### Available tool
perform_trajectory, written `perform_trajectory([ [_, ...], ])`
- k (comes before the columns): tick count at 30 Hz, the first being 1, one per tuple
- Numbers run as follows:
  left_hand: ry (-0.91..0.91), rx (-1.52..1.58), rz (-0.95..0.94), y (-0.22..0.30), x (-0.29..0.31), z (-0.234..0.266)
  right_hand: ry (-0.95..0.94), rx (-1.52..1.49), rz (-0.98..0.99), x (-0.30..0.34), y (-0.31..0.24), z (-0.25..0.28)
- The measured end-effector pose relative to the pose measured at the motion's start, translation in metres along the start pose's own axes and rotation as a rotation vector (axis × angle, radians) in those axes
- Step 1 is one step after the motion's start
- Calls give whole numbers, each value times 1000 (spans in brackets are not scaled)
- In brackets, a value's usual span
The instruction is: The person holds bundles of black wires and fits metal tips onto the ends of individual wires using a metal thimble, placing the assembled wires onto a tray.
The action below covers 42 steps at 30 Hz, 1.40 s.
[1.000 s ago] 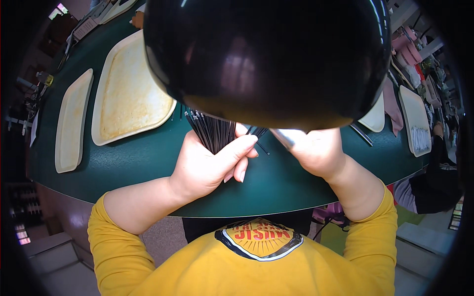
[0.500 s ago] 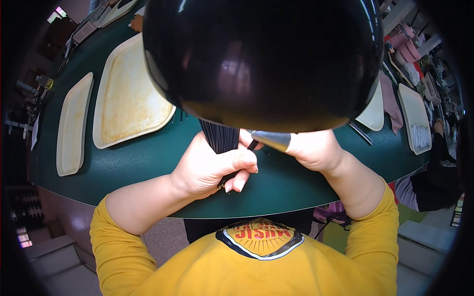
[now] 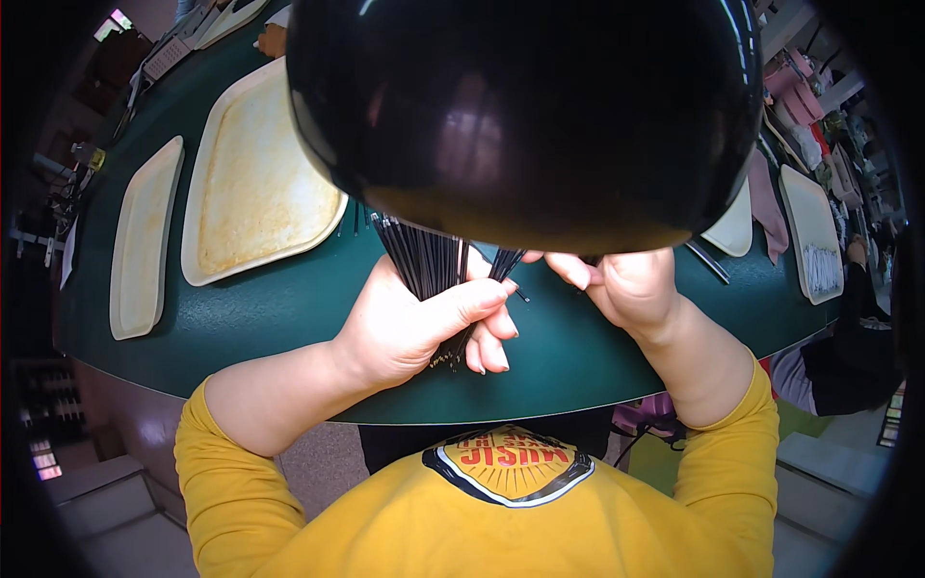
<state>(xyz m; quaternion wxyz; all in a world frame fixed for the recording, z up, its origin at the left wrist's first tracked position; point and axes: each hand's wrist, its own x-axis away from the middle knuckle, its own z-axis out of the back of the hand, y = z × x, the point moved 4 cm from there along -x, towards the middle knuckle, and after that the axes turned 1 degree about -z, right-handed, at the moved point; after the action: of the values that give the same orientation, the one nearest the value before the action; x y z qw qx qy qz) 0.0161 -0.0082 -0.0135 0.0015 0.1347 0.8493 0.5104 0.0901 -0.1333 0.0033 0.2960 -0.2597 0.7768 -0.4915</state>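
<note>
My left hand (image 3: pixel 414 323) is closed around a bundle of thin black sticks (image 3: pixel 429 260), held upright over the dark green table (image 3: pixel 279 308). The upper ends of the bundle are hidden behind a big black rounded object (image 3: pixel 525 106) that fills the top middle of the view. My right hand (image 3: pixel 626 289) is just to the right of the bundle, its fingers pinched together near the tips of a few sticks; what it pinches is mostly hidden. Yellow sleeves cover both my upper arms.
Two cream trays lie on the table to the left, a large one (image 3: pixel 246 183) and a narrow one (image 3: pixel 140 236). More cream trays (image 3: pixel 814 231) sit at the right, with a loose black stick (image 3: pixel 708 262) near them. The table's curved front edge runs just below my hands.
My left hand has closed tighter on the bundle and raised it more upright. My right hand has shifted slightly right and pinched its fingers.
</note>
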Motion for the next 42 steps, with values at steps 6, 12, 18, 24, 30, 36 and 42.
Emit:
perform_trajectory([
  [6,-28,-44,-22,-1,1,-1,-142,84,-252,-1,-2,-20],
  [12,-111,-572,-616,6,-5,2,21,-196,-12,-4,19,1],
  [18,-179,-653,-270,-5,-9,2,-14,128,49,2,18,-4],
  [24,-107,-172,-7,-4,-7,1,62,-8,-294,-1,25,-2],
  [30,-129,13,91,-9,0,-10,-146,219,-305,-1,10,-11],
  [36,61,-54,57,-4,0,-1,34,284,-23,0,1,-4],
  [42,132,-59,63,0,0,1,28,333,185,-1,-10,0],
])
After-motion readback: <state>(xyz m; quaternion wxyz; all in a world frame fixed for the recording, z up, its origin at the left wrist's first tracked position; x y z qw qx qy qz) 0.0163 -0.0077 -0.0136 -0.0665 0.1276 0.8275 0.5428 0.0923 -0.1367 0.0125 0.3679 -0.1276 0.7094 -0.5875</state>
